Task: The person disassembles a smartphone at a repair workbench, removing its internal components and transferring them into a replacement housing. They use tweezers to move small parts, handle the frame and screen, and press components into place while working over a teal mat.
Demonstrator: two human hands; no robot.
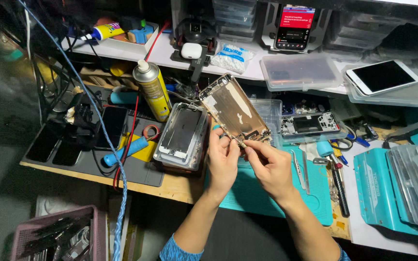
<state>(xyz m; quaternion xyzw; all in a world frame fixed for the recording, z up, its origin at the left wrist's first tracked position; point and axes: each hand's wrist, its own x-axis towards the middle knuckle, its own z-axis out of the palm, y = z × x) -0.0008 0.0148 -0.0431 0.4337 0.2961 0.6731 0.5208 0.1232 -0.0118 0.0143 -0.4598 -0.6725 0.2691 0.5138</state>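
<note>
My left hand [222, 158] grips the lower edge of a gold phone rear housing [233, 108], which tilts up and away over the bench with its inner side facing me. My right hand [270, 163] pinches at the same bottom edge, fingertips meeting the left hand's near the housing's corner. Whatever small part sits between the right fingers is too small to make out. Under both hands lies a teal work mat [262, 195].
A screen assembly [182, 129] rests on a clear box left of the hands. A yellow spray can [152, 90] stands behind it. Tweezers [298, 168] and a screwdriver [339, 186] lie to the right. Another opened phone [309, 124], a white phone [382, 76] and plastic cases [301, 71] crowd the back.
</note>
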